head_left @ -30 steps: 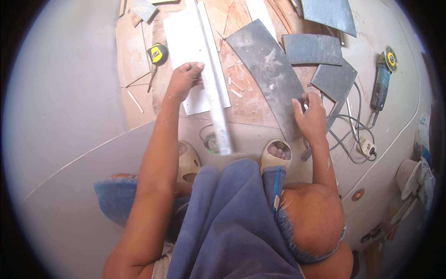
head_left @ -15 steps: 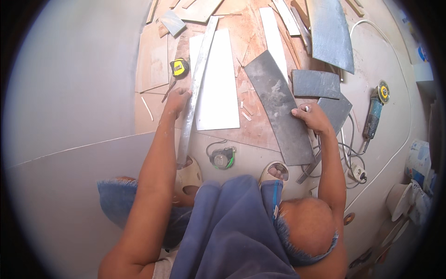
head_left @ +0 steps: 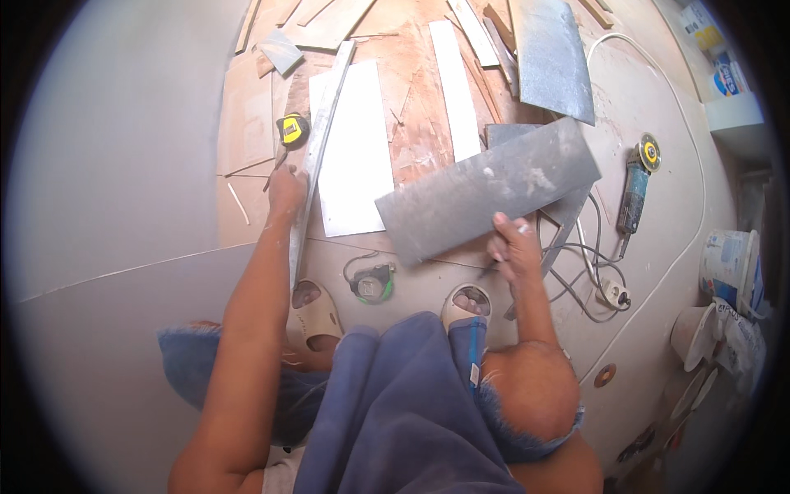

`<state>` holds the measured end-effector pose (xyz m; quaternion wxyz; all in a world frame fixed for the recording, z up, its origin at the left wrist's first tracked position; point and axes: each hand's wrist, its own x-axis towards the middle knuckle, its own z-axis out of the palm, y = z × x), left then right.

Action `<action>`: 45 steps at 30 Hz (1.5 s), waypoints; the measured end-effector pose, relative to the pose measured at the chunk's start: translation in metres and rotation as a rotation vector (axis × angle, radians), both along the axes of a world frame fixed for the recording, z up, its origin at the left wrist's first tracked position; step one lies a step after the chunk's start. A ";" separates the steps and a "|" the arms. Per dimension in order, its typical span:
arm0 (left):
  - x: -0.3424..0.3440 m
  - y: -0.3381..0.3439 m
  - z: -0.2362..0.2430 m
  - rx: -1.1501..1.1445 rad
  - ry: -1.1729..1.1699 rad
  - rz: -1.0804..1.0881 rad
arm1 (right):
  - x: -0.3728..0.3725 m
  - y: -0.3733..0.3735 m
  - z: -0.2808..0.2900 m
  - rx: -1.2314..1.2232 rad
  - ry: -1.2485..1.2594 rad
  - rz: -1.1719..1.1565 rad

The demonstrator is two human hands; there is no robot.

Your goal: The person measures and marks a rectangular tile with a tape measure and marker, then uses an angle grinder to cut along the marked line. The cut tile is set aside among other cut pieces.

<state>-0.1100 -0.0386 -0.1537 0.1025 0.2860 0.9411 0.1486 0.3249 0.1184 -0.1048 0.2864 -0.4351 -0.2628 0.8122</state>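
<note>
My left hand [head_left: 286,193] is closed around the lower half of a long metal straightedge bar [head_left: 327,107], which slants along the left side of a white tile piece [head_left: 354,160]. With my right hand [head_left: 515,245] I grip a grey rectangular tile piece [head_left: 485,191] by its near edge, thumb on top. The tile is held tilted, partly covering other dark tile pieces [head_left: 568,210] beneath it. A small dark tip shows below my right fingers; what it is I cannot make out. A yellow tape measure [head_left: 292,129] lies just beyond my left hand.
A second tape measure [head_left: 372,283], grey and green, lies between my feet. On the right are an angle grinder [head_left: 635,193], a socket block [head_left: 613,295] with tangled cable, and a white bucket [head_left: 726,265]. Tile offcuts [head_left: 555,62] and strips lie at the far side.
My right hand has swung the grey tile from a steep slant to a nearly crosswise position, its far end now to the right. The left hand still holds the bar.
</note>
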 end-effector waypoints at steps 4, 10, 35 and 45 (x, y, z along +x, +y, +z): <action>0.035 0.028 0.028 -0.144 0.090 -0.322 | -0.033 -0.029 -0.031 -0.133 0.028 -0.143; 0.136 0.029 0.087 -1.100 -0.329 -0.844 | -0.068 -0.052 -0.061 -0.284 0.050 -0.143; 0.182 -0.044 0.066 -0.423 -0.573 -0.978 | -0.054 -0.068 -0.032 0.354 -0.322 0.877; 0.180 0.049 0.089 -0.467 -1.092 -0.775 | -0.042 -0.010 0.003 0.109 -0.241 0.775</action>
